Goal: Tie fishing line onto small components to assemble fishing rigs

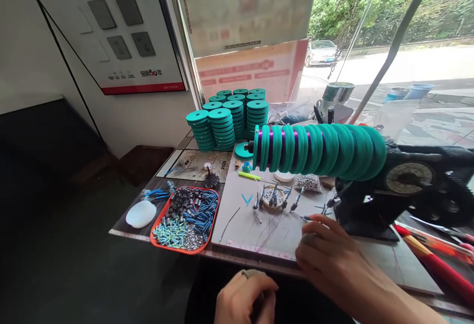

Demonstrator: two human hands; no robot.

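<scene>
My right hand (326,247) rests at the front of the pale work board (237,230), its fingertips closed on a small dark, thin piece (305,219) whose kind I cannot make out. Lower down, near my lap, my left hand (246,294) is curled with thumb and fingers together; whatever lies inside is hidden. Several small dark pieces with blue-striped stems (294,206) stand around a round dish of small silvery beads (278,194), just beyond my right hand. Fine threads or wires (268,230) run across the board. A grooved teal roller (314,148) with purple thread in some grooves juts out above.
An orange tray (152,239) of small blue, black, green and silver parts sits left, beside a white lid-like disc (141,214). Stacked teal spools (220,121) stand at the back. A black machine (370,210) and red-handled tools (437,264) occupy the right.
</scene>
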